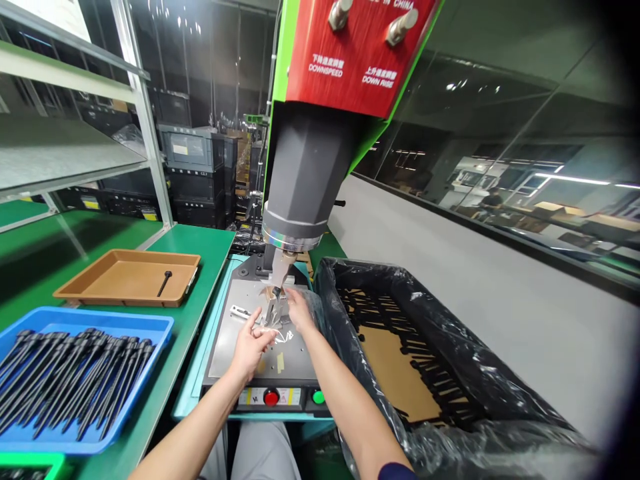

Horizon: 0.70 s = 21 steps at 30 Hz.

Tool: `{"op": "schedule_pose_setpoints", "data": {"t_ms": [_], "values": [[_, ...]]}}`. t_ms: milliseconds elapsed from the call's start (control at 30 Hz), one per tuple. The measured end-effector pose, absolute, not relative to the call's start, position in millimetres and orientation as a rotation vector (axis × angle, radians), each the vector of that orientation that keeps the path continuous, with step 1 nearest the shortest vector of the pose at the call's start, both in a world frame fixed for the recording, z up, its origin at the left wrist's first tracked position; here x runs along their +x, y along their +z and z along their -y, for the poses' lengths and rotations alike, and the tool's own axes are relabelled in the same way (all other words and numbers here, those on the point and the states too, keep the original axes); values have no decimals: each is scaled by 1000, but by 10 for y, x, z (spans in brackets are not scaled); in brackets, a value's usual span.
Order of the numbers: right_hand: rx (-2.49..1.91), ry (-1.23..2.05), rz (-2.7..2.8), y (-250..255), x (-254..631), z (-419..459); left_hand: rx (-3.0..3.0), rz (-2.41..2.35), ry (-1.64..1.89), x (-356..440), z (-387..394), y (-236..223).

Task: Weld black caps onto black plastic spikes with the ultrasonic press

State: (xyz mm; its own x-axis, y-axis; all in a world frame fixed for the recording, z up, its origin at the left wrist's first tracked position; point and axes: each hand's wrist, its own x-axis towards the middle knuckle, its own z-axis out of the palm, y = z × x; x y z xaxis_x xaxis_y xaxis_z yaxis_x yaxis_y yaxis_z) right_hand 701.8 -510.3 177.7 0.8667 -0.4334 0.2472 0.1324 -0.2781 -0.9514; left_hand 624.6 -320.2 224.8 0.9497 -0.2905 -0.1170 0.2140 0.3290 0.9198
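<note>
My left hand (pixel 251 348) is over the metal base plate (pixel 235 360), thumb and forefinger apart beside the lower end of a small fixture. My right hand (pixel 299 310) reaches to the fixture's right side, its fingers drawn together at the head of a short-looking black rod (pixel 276 292); its fingertips are partly hidden. Right above them the pointed metal horn (pixel 281 267) of the press (pixel 305 173) comes down. Clear plastic guards (pixel 314 303) stand around the fixture. A white slotted bracket (pixel 240 312) lies left of it.
A blue tray (pixel 167 327) of black rods with thick heads stands left, behind it a brown tray (pixel 125 300) with one rod. To the right is a plastic-lined box (pixel 370 373) with rods and cardboard. Red (pixel 271 398) and green (pixel 319 397) buttons sit on the press front.
</note>
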Motion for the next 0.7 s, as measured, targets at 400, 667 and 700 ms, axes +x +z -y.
{"op": "schedule_pose_setpoints", "data": {"t_ms": [400, 667, 700], "values": [[-1981, -440, -294, 1820, 7074, 5219, 1176, 41, -309, 6232, 3202, 2183], [-1957, -356, -200, 1591, 6745, 5119, 1166, 37, -356, 6223, 3190, 2103], [-1931, -358, -189, 1553, 6652, 5093, 1162, 35, -361, 6227, 3186, 2096]]}}
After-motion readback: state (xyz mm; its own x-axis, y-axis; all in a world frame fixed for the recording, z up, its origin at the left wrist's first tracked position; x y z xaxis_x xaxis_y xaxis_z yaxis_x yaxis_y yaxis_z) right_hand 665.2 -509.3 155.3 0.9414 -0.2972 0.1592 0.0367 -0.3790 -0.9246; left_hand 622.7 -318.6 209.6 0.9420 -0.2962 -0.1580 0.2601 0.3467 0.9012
